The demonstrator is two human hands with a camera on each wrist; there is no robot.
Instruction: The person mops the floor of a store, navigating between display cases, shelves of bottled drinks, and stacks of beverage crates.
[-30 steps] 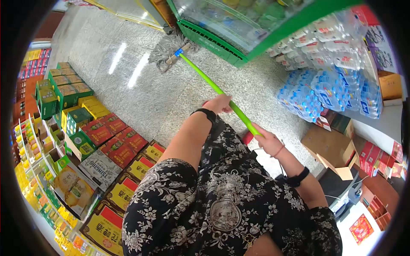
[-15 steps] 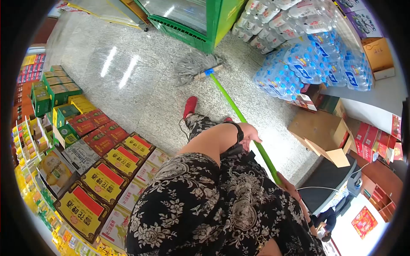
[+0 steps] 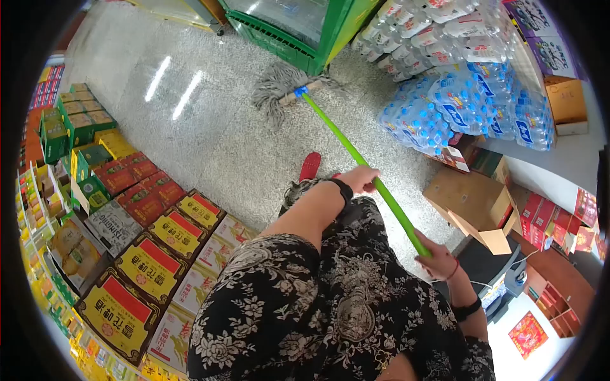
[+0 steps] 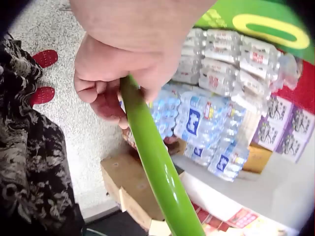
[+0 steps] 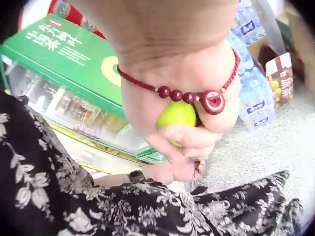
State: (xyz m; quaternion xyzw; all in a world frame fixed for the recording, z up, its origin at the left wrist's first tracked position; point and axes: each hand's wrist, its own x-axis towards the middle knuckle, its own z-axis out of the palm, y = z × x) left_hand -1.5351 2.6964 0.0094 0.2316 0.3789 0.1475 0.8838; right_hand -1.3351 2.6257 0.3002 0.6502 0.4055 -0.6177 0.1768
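Observation:
A mop with a bright green handle (image 3: 351,146) slants across the head view, from my hands to its grey string head (image 3: 274,92) on the speckled floor. A blue clamp (image 3: 300,93) joins the two. My left hand (image 3: 362,180) grips the handle partway down, its fingers curled round the pole in the left wrist view. Higher up, my right hand (image 3: 438,259) holds the handle near its top. The rounded green end (image 5: 177,118) shows inside the right palm in the right wrist view, below a red beaded bracelet (image 5: 182,95).
The mop head lies close to a green-framed display fridge (image 3: 279,41). Shrink-wrapped water bottles (image 3: 438,105) are stacked at right, with an open cardboard box (image 3: 467,197) nearer. Beer cartons (image 3: 146,267) line the left side. A red shoe (image 3: 310,166) stands on the floor ahead of me.
The mop head swung right and nearer, away from the fridge's left corner, then slid slightly left and away from me. Both hands moved with the handle; the head view also shifted.

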